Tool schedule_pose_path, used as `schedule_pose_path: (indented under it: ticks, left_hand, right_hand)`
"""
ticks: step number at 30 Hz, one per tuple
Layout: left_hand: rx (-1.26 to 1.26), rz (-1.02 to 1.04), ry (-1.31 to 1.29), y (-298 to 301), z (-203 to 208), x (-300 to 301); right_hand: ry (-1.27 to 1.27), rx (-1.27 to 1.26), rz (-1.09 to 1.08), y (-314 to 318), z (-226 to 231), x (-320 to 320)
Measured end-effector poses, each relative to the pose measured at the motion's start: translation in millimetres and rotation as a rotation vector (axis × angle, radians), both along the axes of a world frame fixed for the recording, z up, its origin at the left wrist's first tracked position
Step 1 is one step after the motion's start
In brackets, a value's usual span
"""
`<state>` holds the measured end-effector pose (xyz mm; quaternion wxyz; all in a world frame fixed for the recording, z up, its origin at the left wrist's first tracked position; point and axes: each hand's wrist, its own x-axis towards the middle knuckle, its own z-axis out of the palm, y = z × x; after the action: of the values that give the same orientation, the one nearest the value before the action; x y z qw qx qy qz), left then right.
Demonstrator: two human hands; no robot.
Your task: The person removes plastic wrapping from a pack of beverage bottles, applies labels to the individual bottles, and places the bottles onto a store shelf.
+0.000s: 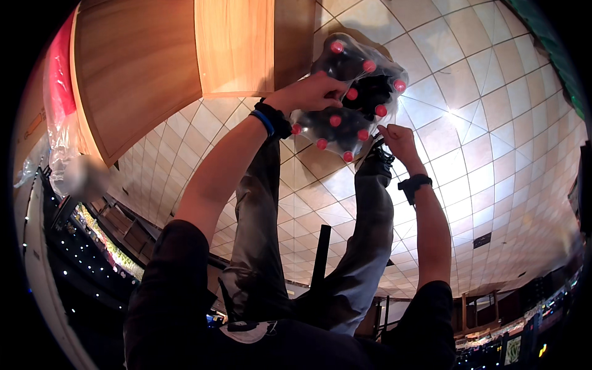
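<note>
Where left grip (313, 92) overlaps wrapped bottle pack (364, 102), finger hold unclear.

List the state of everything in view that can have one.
Bottles: bundled, caps facing up
Red caps: on
Plastic wrap: around the bottles; any tear unclear
Left hand: curled, at the wrap
Right hand: curled, beside the bottles
Blue wristband: worn
Black wristbands: worn

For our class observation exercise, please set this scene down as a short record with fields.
Main item: film-wrapped pack of dark bottles
Tops: red caps
Left hand: over the pack, fingers bent
Right hand: curled, at the pack's lower right in the picture; grip unclear
Surface: tiled floor
Nearby: wooden panel, upper left
Right wrist: black band
</note>
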<state>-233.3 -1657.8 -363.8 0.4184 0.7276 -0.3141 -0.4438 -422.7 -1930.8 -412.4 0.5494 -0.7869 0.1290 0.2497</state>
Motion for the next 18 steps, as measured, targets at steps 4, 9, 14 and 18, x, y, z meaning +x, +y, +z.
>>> schedule_pose_path:
  ticks: [4, 9, 14, 18]
  left_hand:
    - [0.106, 0.106, -0.233, -11.9, 7.7, -24.1]
    - [0.292, 0.108, -0.280, -17.5, 33.5, -25.1]
    - [0.271, 0.131, -0.312, -26.5, 22.9, -21.1]
    - [0.476, 0.159, -0.291, -60.0, 7.5, -55.7]
  right_hand:
    - [-0.099, -0.101, 0.115, -10.6, -8.2, 9.5]
    - [-0.367, -0.181, 0.130, -48.0, -63.4, -7.1]
    - [0.466, -0.949, 0.902, -340.1, -37.1, -271.2]
    - [0.852, -0.621, 0.349, -353.5, 93.7, -292.1]
